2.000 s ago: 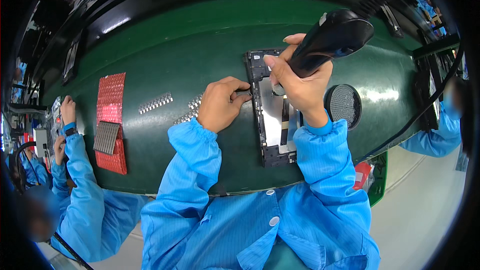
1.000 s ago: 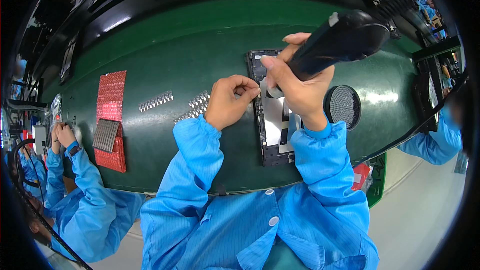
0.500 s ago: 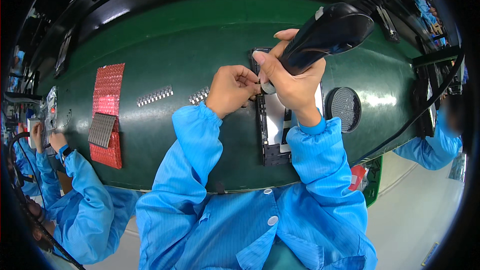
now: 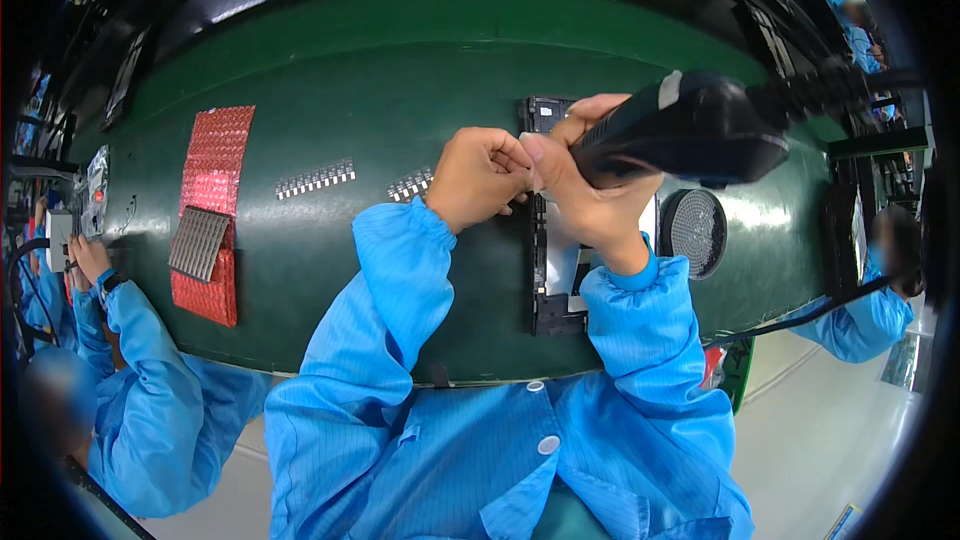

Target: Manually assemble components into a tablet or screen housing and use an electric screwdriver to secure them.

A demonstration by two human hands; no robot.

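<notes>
My right hand [image 4: 598, 190] is wrapped round a black corded handheld tool [image 4: 690, 130]; its working end is hidden by my hand. Close against the right thumb, the fingers of my left hand [image 4: 480, 175] are pinched together, and whatever is between them is too small to make out. Both hands are over the left edge of a black-framed flat device part [image 4: 560, 312] with a silvery panel, which lies on the green table. Left of my left hand, a short strip of small pale pieces [image 4: 408, 185] is partly covered by my wrist.
A second strip of small pieces [image 4: 316, 180] lies further left, beyond it red bubble wrap [image 4: 215, 155] with a grey ribbed sheet [image 4: 199, 242] on it. A round black tray [image 4: 694, 233] stands right of the device. Black cable [image 4: 800, 318] crosses the right edge; co-workers sit at both sides.
The black tool has swung right and tilted flatter in my right hand. My hands have come together at the fingertips. The view has shifted slightly.
</notes>
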